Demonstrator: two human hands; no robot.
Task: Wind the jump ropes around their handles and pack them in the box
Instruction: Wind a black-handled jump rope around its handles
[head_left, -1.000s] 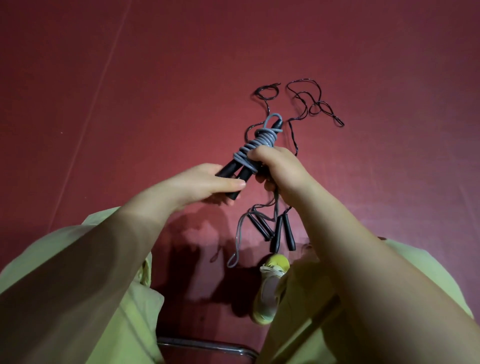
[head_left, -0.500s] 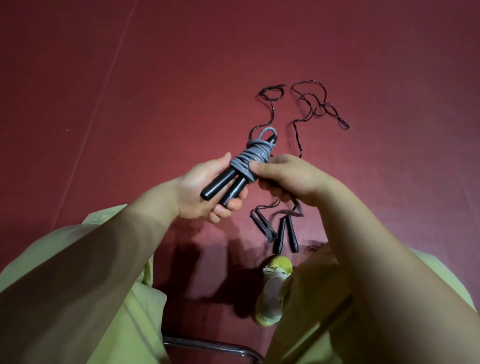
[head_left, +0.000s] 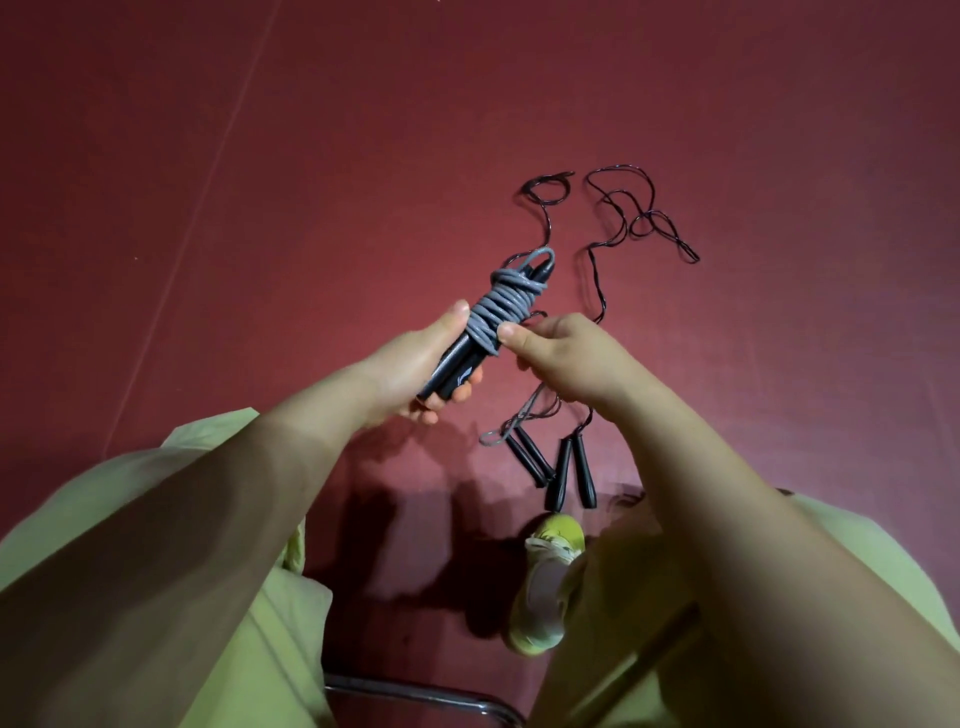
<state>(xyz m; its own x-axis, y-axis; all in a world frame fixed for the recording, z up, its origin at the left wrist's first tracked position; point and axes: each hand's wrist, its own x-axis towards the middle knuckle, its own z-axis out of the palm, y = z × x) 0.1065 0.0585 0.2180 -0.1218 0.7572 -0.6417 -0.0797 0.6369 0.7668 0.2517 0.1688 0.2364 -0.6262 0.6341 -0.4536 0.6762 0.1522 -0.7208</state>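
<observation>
- Grey rope (head_left: 500, 310) sits wound round black handles (head_left: 453, 370), which my left hand (head_left: 415, 364) grips.
- My right hand (head_left: 563, 356) pinches the coil's lower edge.
- Two loose ropes (head_left: 597, 270) lie on the red floor (head_left: 260, 208), their handles (head_left: 558, 470) near my shoe (head_left: 545, 582).

A dark red floor (head_left: 260, 208) spreads underneath, with a yellow shoe (head_left: 545, 582) planted on it, light green clothing (head_left: 249, 649) and a chrome chair rail (head_left: 415, 696) below.
</observation>
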